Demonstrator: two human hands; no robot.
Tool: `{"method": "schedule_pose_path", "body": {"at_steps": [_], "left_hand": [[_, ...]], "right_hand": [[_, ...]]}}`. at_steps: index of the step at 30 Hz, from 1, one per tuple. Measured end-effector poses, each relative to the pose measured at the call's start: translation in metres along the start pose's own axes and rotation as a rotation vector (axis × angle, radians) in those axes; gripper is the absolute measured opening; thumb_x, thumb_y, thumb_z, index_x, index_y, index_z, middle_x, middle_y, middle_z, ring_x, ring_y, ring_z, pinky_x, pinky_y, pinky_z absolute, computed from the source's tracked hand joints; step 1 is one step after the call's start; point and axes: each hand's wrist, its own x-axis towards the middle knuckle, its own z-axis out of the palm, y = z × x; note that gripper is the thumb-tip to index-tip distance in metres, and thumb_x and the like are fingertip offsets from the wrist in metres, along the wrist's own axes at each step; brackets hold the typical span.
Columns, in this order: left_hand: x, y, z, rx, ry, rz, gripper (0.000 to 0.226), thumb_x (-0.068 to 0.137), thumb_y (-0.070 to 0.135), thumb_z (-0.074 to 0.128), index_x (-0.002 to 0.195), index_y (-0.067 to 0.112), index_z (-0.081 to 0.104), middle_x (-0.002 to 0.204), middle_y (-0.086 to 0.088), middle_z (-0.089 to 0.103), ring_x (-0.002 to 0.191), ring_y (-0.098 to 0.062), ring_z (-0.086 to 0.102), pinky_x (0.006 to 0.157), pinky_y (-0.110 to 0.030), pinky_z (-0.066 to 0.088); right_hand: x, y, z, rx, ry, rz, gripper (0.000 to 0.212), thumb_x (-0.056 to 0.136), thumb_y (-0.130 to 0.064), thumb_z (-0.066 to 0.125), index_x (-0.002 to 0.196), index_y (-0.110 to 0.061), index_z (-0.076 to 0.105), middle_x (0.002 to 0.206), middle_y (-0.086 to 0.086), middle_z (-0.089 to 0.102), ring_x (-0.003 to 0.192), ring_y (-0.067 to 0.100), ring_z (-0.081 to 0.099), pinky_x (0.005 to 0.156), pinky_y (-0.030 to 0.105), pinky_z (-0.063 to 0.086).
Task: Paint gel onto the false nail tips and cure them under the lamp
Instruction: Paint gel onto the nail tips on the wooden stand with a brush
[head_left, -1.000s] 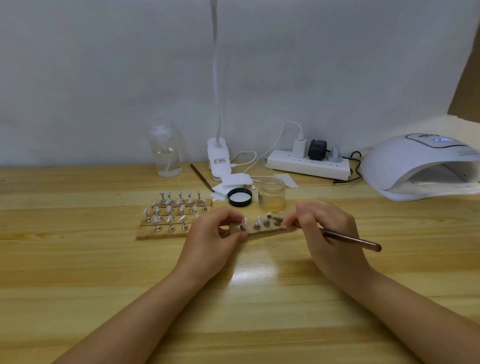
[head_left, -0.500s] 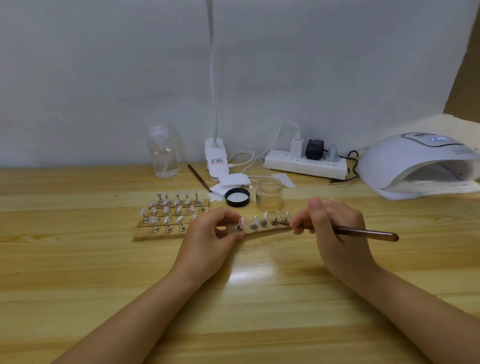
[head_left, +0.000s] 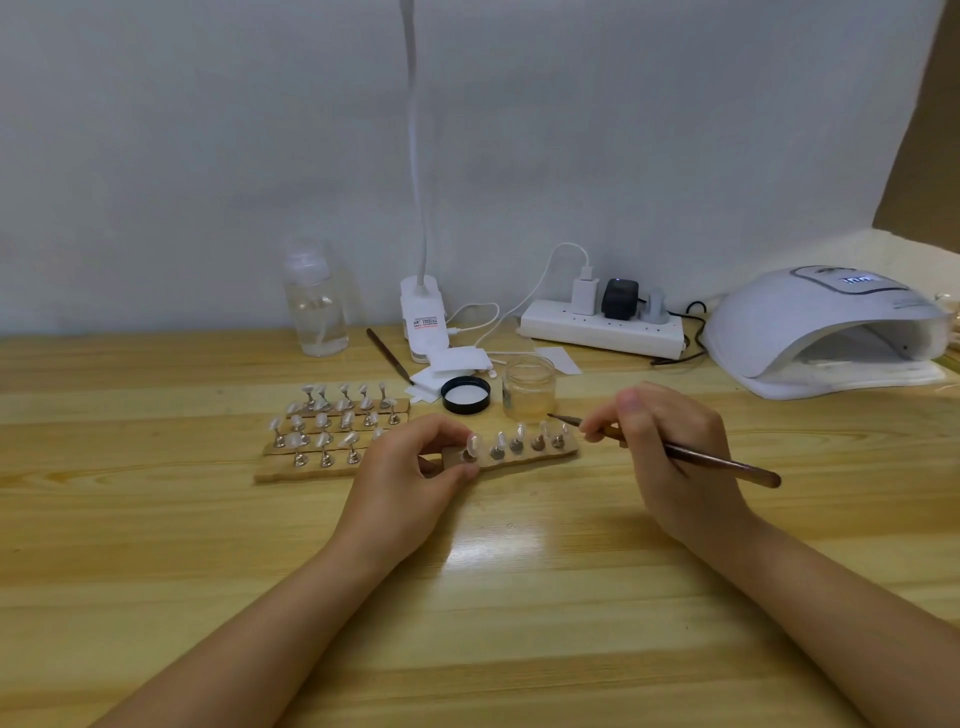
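Our left hand (head_left: 410, 467) pinches the near-left end of a small wooden strip (head_left: 524, 457), thumb and fingers curled round it; the strip lies on the wooden table (head_left: 156, 545) and carries five nail tips (head_left: 517, 441) on metal stands in a row. Our right hand (head_left: 660, 447) grips a brown brush (head_left: 717, 460) like a pen, fingers curled round the shaft; the fine tip points left and hovers just above the right end of the strip, just in front of an open glass jar (head_left: 529, 387). We cannot tell whether the tip touches anything. The jar's black lid (head_left: 465, 395) lies upside down beside it on the left, white liner showing, next to white pads (head_left: 441, 371). Left of the held strip lie more wooden strips (head_left: 322, 441) with nail tips on stands, packed together. Further back: a clear bottle (head_left: 315, 306), a second brush (head_left: 388, 356), the base of a white desk lamp (head_left: 423, 322) with a small red-printed label too small to read, and a white power strip (head_left: 602, 327) with three plugs. The white curing lamp (head_left: 821, 327) sits far right, well apart from the strip, its opening toward us; its display is lit, but the digits are blurred.
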Motion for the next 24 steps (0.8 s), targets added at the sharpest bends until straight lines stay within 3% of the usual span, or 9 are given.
{"method": "schedule_pose_path", "body": {"at_steps": [2, 7, 12, 17, 21, 24], "left_hand": [[-0.0002, 0.0003, 0.0000, -0.005, 0.003, -0.006, 0.033, 0.074, 0.002, 0.071, 0.077, 0.033, 0.059, 0.083, 0.013, 0.063, 0.086, -0.003, 0.060, 0.072, -0.013, 0.049], [-0.0007, 0.0010, -0.0006, -0.011, -0.006, -0.008, 0.031, 0.075, 0.002, 0.071, 0.078, 0.031, 0.060, 0.085, 0.012, 0.064, 0.087, -0.001, 0.060, 0.074, -0.013, 0.050], [-0.0010, 0.0021, -0.0011, -0.016, -0.008, -0.011, 0.031, 0.075, 0.002, 0.070, 0.078, 0.031, 0.060, 0.085, 0.013, 0.064, 0.087, -0.002, 0.060, 0.075, -0.013, 0.050], [-0.0009, 0.0027, -0.0016, -0.016, -0.016, -0.016, 0.031, 0.075, 0.002, 0.070, 0.080, 0.031, 0.060, 0.087, 0.013, 0.063, 0.089, -0.001, 0.060, 0.075, -0.012, 0.049], [-0.0007, 0.0031, -0.0015, -0.015, -0.019, -0.022, 0.030, 0.075, 0.002, 0.070, 0.080, 0.030, 0.060, 0.088, 0.013, 0.063, 0.088, 0.000, 0.060, 0.074, -0.010, 0.048], [-0.0009, 0.0023, -0.0018, -0.029, -0.015, -0.029, 0.029, 0.075, 0.003, 0.070, 0.081, 0.029, 0.061, 0.088, 0.013, 0.064, 0.088, 0.000, 0.060, 0.073, -0.009, 0.047]], "right_hand": [[-0.0014, 0.0011, 0.0004, -0.005, -0.017, 0.024, 0.048, 0.093, -0.025, 0.033, 0.063, -0.008, 0.067, 0.058, -0.005, 0.061, 0.056, 0.007, 0.058, 0.057, 0.022, 0.046], [-0.0005, 0.0021, -0.0034, 0.024, 0.052, 0.035, 0.046, 0.093, -0.023, 0.032, 0.063, -0.010, 0.064, 0.054, -0.002, 0.059, 0.056, 0.006, 0.057, 0.056, 0.011, 0.042], [-0.0011, 0.0055, -0.0041, -0.007, 0.022, 0.084, 0.051, 0.092, -0.030, 0.032, 0.060, -0.009, 0.065, 0.053, -0.002, 0.059, 0.054, 0.009, 0.057, 0.054, 0.020, 0.044], [-0.0007, 0.0038, -0.0043, 0.009, 0.050, 0.074, 0.051, 0.093, -0.028, 0.031, 0.060, -0.008, 0.065, 0.051, 0.000, 0.059, 0.053, 0.009, 0.057, 0.053, 0.017, 0.042], [-0.0004, 0.0045, -0.0040, -0.015, 0.019, 0.112, 0.051, 0.092, -0.033, 0.032, 0.061, -0.009, 0.065, 0.054, -0.001, 0.060, 0.053, 0.009, 0.058, 0.054, 0.026, 0.046], [-0.0002, 0.0022, -0.0044, 0.020, 0.019, 0.127, 0.052, 0.091, -0.034, 0.032, 0.056, -0.010, 0.063, 0.048, 0.000, 0.057, 0.049, 0.010, 0.056, 0.052, 0.019, 0.043]]}}
